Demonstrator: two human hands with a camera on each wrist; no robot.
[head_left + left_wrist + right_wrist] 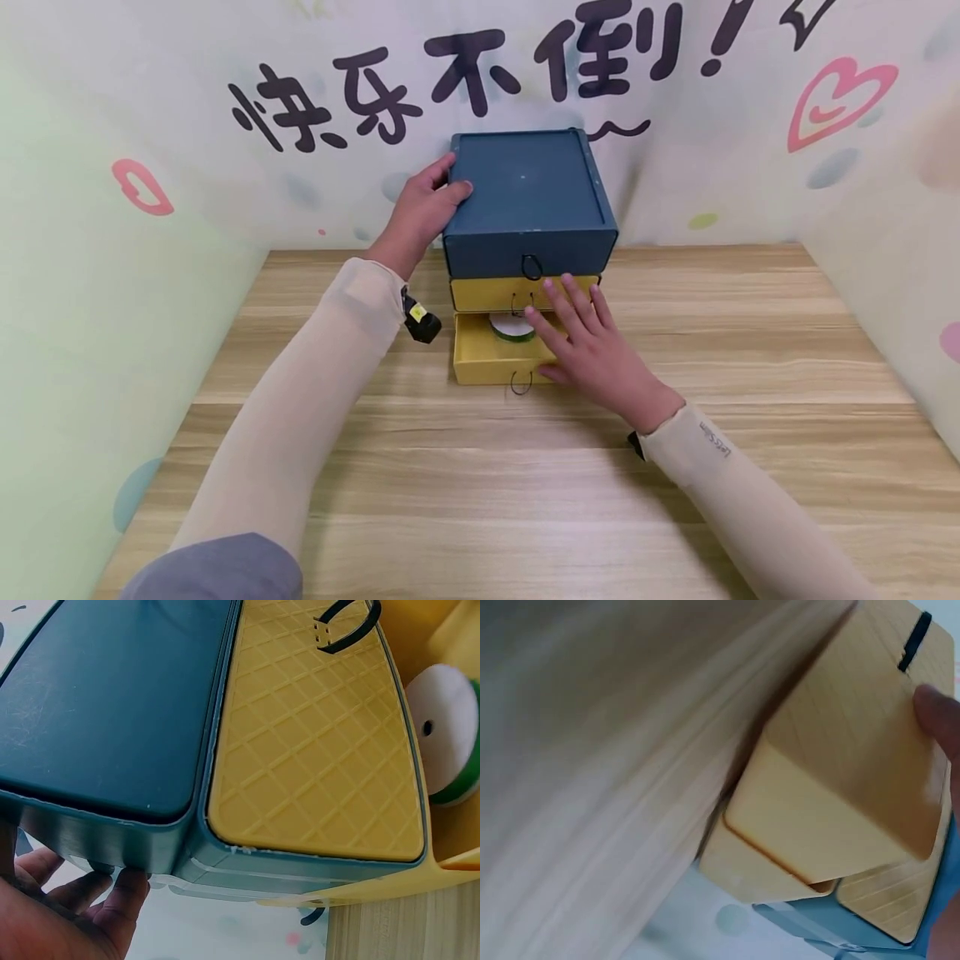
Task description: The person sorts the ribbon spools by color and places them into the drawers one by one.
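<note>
A small drawer cabinet has a blue top point(522, 179), a blue drawer front, a yellow drawer point(480, 294) below it and a pulled-out yellow bottom drawer point(480, 372). Inside the bottom drawer lies a round white spool with a green edge point(512, 327). My left hand point(426, 204) rests on the cabinet's left side, thumb on the top edge; the left wrist view shows its fingertips against the blue side wall point(97, 844). My right hand point(592, 346) spreads its fingers over the bottom drawer's right part, thumb point(934, 712) at the drawer front.
Black loop pulls point(521, 383) hang on the drawer fronts. The cabinet stands on a wood-grain table point(450, 492) close to a back wall point(360, 192) printed with large characters and hearts. Side walls flank the table.
</note>
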